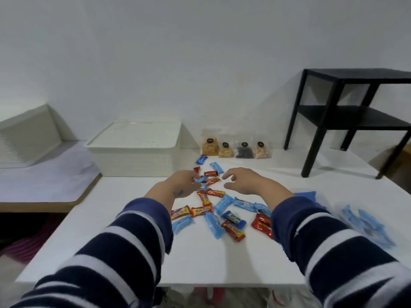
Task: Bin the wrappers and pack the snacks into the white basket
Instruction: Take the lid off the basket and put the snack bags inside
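Head view showed both hands reaching out over a white table (124, 236), sleeves striped navy and white. Left hand (182, 184) had its fingers curled around a small blue snack (199, 179), pinching it at the far edge of the scatter. Right hand (243, 180) hovered just beside it, fingers loosely curled and apart, thumb spread, holding nothing.

Between the two hands and nearer than them lay the pile of snacks (216, 211): red, light-blue and dark-blue packets, some overlapping, spread toward the forearms. A few more packets lay just beyond the left fingertips, a dark-blue one (201, 159) farthest out.

Beyond the left hand stood the white basket (135, 161), close to the far packets. Beyond the right hand four clear pouches (235, 147) stood in a row against the wall. Farther right of the right hand a black side table (347, 116) rested on the tabletop. Right of the right forearm lay a blurred cluster of flat blue wrappers (367, 225), with a blue patch (305, 195) just beyond the sleeve cuff.
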`<state>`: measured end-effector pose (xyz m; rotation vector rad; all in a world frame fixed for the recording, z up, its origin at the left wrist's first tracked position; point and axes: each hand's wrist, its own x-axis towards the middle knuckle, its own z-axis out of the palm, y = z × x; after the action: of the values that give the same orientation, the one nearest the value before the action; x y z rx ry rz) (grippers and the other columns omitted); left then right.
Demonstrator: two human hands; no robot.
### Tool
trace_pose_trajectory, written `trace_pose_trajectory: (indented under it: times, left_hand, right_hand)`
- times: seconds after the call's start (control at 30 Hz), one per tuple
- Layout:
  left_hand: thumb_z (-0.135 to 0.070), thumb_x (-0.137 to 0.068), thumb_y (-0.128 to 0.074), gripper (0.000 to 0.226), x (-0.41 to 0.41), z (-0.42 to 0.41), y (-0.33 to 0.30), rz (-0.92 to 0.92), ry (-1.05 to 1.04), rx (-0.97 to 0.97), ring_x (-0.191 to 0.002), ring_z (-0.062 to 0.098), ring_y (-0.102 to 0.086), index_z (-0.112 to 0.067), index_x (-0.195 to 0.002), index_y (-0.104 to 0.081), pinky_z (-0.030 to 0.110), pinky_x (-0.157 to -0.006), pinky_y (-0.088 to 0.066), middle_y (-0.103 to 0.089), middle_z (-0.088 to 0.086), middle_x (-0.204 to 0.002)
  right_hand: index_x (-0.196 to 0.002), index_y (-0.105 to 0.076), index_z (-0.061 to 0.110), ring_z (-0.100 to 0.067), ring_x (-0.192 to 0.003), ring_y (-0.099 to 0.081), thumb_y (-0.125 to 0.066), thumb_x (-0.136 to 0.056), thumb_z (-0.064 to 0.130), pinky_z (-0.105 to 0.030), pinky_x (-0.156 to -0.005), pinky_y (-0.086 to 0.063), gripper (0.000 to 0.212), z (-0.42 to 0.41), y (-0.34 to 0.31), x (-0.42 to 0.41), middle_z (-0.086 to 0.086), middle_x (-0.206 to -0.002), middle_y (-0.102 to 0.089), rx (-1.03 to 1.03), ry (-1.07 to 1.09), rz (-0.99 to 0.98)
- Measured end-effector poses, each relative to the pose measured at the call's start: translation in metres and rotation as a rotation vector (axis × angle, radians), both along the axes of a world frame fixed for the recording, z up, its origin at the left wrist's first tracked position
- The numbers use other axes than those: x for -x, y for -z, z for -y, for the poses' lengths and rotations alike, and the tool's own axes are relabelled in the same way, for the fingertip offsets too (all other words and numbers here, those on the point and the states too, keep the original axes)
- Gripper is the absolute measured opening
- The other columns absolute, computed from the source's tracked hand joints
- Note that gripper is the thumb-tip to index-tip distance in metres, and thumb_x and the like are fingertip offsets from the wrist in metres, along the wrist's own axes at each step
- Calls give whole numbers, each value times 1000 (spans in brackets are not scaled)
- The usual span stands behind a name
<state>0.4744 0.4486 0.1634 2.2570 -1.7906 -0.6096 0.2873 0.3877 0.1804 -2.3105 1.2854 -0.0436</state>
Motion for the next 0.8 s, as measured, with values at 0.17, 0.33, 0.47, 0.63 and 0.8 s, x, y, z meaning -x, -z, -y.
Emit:
trace_pose_trajectory:
  times: [0.17,0.33,0.47,0.63,0.8]
  left_hand:
    - [-35,-95,-52,41,-74,-29,-2,-25,-100,11,-122,22,-51,-20,-133,-50,29,-100,-39,-55,3,-135]
    - [-35,-95,-51,39,-164,-35,-5,-34,-142,27,-123,19,-50,-21,-132,-51,29,-102,-39,-55,1,-134]
    - [-33,-96,-51,40,-238,-22,-10,-40,-141,34,-124,20,-50,-19,-133,-50,30,-103,-40,-53,2,-136]
    - [-33,-96,-49,42,-320,6,-18,11,-143,50,-127,22,-48,-19,-136,-47,32,-105,-38,-48,3,-141]
    - [-36,-97,-47,46,-384,49,-7,45,-187,55,-130,25,-45,-19,-139,-43,34,-106,-36,-40,5,-147]
  right_hand:
    - [-130,-53,24,-21,-120,-51,-55,-92,32,-26,-90,-39,39,-8,0,-67,-2,-136,-52,-9,-61,-14]
    - [-128,-53,26,-20,-115,-55,-55,-92,33,-27,-91,-44,37,1,0,-142,0,-135,-53,-16,-63,6]
    - [-131,-52,25,-20,-122,-51,-54,-93,31,-28,-94,-40,38,16,-7,-199,-1,-139,-49,-28,-13,9]
    - [-133,-50,25,-20,-126,-47,-54,-94,31,-27,-95,-36,39,42,-7,-252,-3,-140,-48,-21,65,79]
    - [-132,-50,23,-19,-134,-40,-54,-95,27,-29,-105,-33,38,79,6,-284,0,-145,-44,28,99,106]
